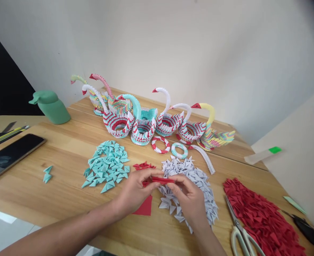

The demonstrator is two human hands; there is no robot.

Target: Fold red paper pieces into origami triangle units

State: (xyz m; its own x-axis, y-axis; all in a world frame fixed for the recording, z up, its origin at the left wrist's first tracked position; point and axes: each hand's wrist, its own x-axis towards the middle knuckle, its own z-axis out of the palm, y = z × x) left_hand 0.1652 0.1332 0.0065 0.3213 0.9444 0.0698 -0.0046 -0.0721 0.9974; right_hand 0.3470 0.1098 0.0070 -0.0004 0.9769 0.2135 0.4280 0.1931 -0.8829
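Head view: left hand (137,187) and right hand (188,195) meet at center, over the wooden table (66,206), both on one folded red paper (162,180). Left thumb and fingers pinched nearly together on its left part; right thumb and fingers likewise pinched on its right end. Paper is a narrow strip held roughly level between the hands, raised, in front of the gray-white pile of folded pieces (199,179). Flat red sheet (145,208) lies below the left hand; small red folded pieces (144,165) just beyond it. Teal pile (107,165) to the left, red pile (263,217) far right, scissors (236,222) beside it. Behind: row of paper swans (143,137), red-and-white ring (160,151), teal-and-white ring (179,155). Phone (12,156) and green container (52,110) at left.
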